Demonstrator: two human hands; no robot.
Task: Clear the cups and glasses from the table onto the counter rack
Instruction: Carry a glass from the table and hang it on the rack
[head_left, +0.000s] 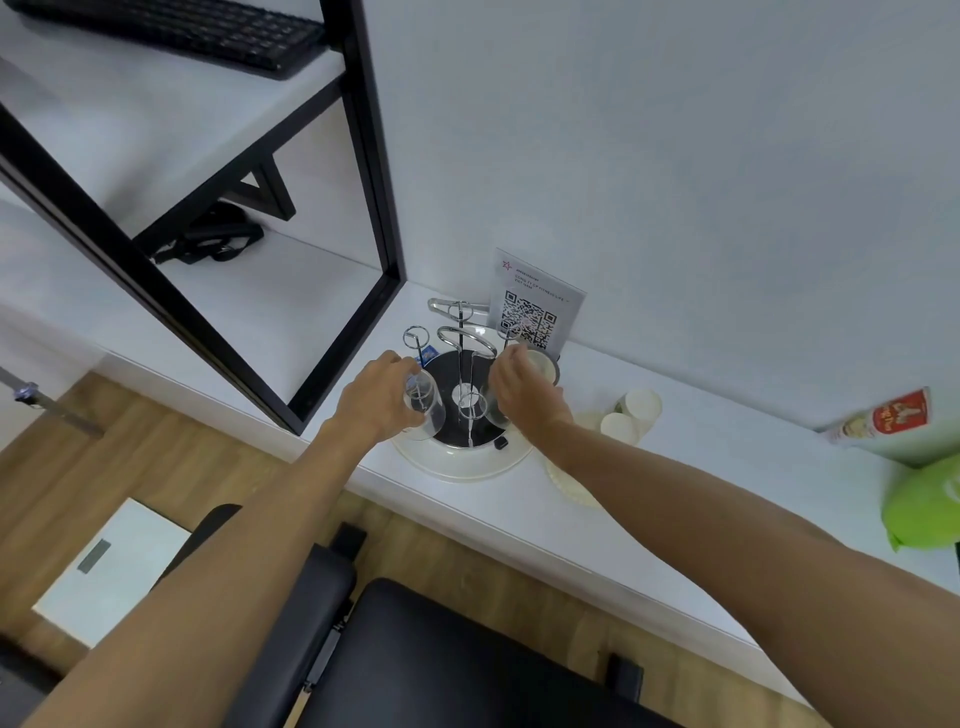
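A chrome cup rack (461, 343) with looped prongs stands on a round black base inside a white tray (460, 465) on the white counter. My left hand (376, 397) grips a clear glass (427, 408) at the rack's left side. My right hand (519, 389) holds a pale cup (543, 364) at the rack's right side, over a prong. Another clear glass (493, 410) sits just below my right hand; whether it hangs on a prong I cannot tell.
White paper cups (631, 413) lie on the counter to the right of the tray. A QR-code sign (535, 301) leans on the wall behind the rack. A black-framed shelf (358, 208) stands at left, a green bag (924, 504) at far right, a black chair (415, 649) below.
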